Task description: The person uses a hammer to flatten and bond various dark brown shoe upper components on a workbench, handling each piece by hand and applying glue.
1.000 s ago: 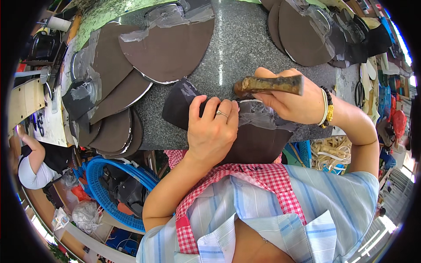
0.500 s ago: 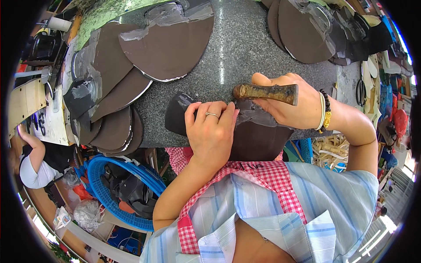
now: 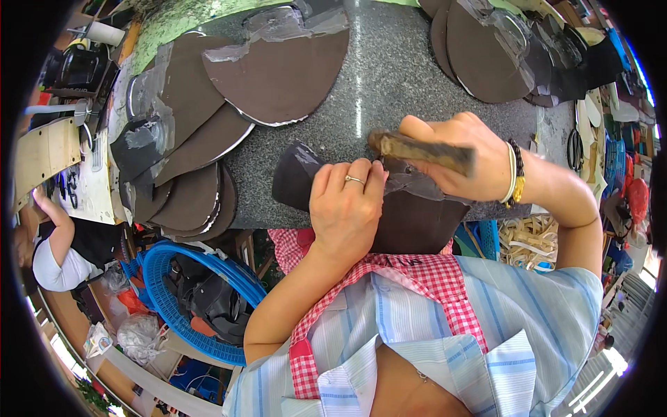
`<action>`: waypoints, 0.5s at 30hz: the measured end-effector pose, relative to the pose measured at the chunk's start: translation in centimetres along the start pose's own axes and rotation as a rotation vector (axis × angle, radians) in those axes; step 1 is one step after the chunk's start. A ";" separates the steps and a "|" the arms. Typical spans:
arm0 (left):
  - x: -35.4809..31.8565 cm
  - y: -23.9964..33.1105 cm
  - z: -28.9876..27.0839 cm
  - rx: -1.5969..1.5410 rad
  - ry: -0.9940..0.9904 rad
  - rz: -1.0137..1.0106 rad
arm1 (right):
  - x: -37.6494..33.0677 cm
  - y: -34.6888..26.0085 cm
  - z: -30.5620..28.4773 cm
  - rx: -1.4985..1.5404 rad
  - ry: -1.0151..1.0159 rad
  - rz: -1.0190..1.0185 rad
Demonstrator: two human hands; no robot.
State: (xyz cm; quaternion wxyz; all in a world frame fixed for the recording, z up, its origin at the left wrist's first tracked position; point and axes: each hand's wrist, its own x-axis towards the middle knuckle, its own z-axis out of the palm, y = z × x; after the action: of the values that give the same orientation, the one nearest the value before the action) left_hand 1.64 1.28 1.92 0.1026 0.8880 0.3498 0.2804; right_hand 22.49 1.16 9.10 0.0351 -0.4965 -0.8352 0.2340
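A worker's left hand (image 3: 345, 208) lay flat, fingers together and lightly curled, pressing a dark brown leather piece (image 3: 417, 222) against the near edge of a grey granite slab (image 3: 379, 90). The right hand (image 3: 462, 156) was closed in a full fist around a worn wooden-handled tool (image 3: 420, 149), held level just above the piece, its working end pointing left toward the left fingertips; whether the tool was touching the leather could not be told.

The piece hung partly over the slab's near edge, in front of the worker's checked collar. Judging by the layout, much of the batch appeared handled already: a fan of similar rounded brown pieces (image 3: 187, 174) was stacked at the left of the slab, one larger piece (image 3: 285, 69) lay at the far centre, and another pile (image 3: 486, 48) sat at the far right, several showing grey, shiny patches. Only the one piece was under the hands, and how many remained could not be seen.

No legible labels or signs showed. A blue plastic basket (image 3: 167, 292) stood on the floor at the near left, a crumpled clear bag (image 3: 135, 337) beside it, and another person (image 3: 55, 250) sat at the left edge.
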 end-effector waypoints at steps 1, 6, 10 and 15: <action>-0.2 0.1 -0.2 0.018 0.008 0.000 | -0.3 -0.3 0.3 0.051 0.033 -0.018; -0.4 -1.5 -1.3 0.141 0.043 0.202 | -0.1 0.3 1.6 0.137 0.248 -0.048; 3.4 -4.0 -10.2 0.385 0.232 0.252 | -2.8 1.8 -0.5 0.289 0.472 0.308; 6.6 -15.8 -18.6 0.572 0.283 -0.240 | -7.4 5.6 -1.4 0.219 0.597 0.374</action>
State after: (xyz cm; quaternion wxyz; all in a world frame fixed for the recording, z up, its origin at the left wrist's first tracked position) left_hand -13.96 17.09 14.03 -0.1678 0.7856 0.5271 0.2772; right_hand 31.14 -2.36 9.24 0.2869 -0.6802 -0.6530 0.1692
